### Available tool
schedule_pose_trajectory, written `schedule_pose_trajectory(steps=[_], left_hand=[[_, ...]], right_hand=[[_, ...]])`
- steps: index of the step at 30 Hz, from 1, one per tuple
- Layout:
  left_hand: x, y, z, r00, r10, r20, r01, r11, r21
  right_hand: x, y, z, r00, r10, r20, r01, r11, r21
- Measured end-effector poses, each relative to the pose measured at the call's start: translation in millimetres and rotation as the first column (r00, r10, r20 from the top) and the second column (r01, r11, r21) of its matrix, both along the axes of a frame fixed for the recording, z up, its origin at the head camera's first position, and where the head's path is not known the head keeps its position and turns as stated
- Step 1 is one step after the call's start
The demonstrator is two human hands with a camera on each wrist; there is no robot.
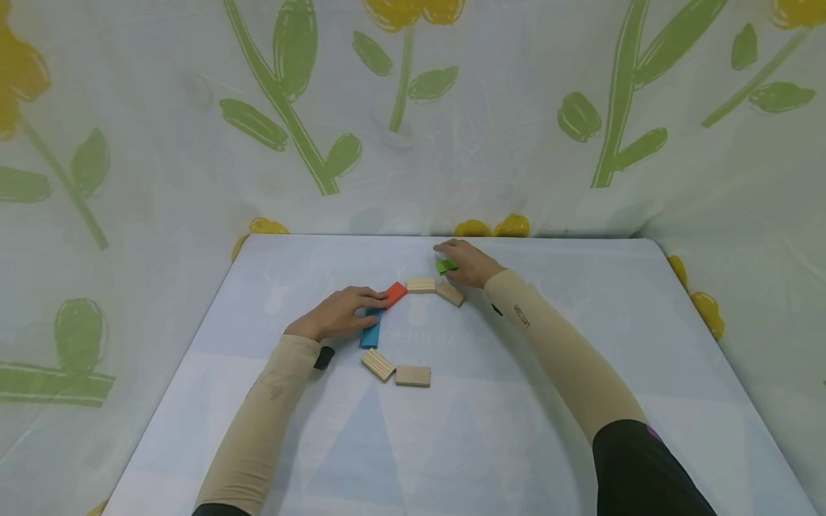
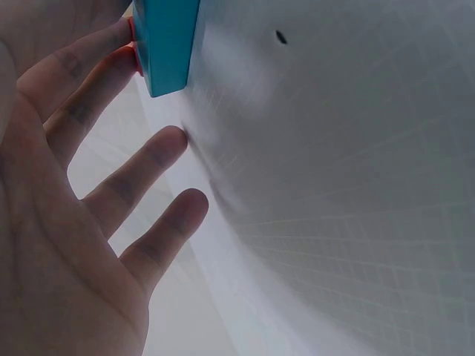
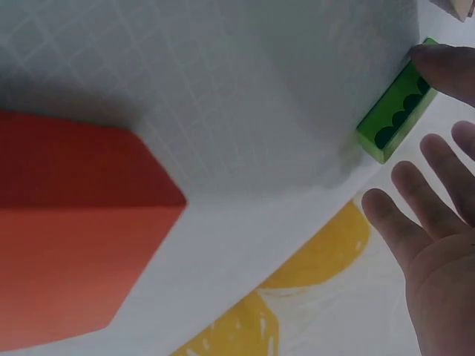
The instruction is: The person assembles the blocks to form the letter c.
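In the head view my left hand (image 1: 338, 313) reaches over a blue block (image 1: 371, 334) and a red block (image 1: 396, 294). Its fingertips touch the red block's near end while the thumb lies by the blue one. The left wrist view shows the fingers (image 2: 152, 163) extended and spread beside the blue block (image 2: 169, 44). At the far side, my right hand (image 1: 473, 264) is over a green block (image 1: 445, 266). Its thumb touches one end of that green block (image 3: 395, 111), and the other fingers (image 3: 419, 189) are straight and apart from it.
Wooden blocks continue the curved row: one (image 1: 421, 286) and a tilted one (image 1: 450, 294) at the back, a ridged one (image 1: 378, 365) and a plain one (image 1: 413, 376) in front. An orange-red block (image 3: 67, 259) looms close in the right wrist view. The white table (image 1: 548, 444) meets a flower-print curtain (image 1: 484, 165).
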State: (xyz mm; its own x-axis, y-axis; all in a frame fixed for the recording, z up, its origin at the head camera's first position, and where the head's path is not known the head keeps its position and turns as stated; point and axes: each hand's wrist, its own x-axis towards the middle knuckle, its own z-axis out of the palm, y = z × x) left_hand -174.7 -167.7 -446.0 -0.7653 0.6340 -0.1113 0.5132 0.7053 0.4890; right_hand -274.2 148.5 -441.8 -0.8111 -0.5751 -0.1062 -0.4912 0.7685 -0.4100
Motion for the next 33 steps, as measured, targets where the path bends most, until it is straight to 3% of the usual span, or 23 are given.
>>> schedule_pose_trajectory(steps=[9, 21, 33], left_hand=[[0.7, 0.0, 1.3, 1.0, -0.007, -0.004, 0.007, 1.0, -0.001], [-0.4, -0.7, -0.8, 1.0, -0.004, -0.005, 0.004, 1.0, -0.004], [-0.2, 0.5, 0.6, 1.0, 0.002, 0.001, -0.002, 1.0, -0.013]], right_hand=[[-0.4, -1.2, -2.3, 1.0, -0.011, 0.013, 0.011, 0.999, 0.04], [-1.4, -2.8, -2.4, 0.999, -0.024, 0.046, 0.023, 0.999, 0.023], [-1.2, -1.3, -5.7, 0.999, -0.02, 0.027, 0.019, 1.0, 0.01]])
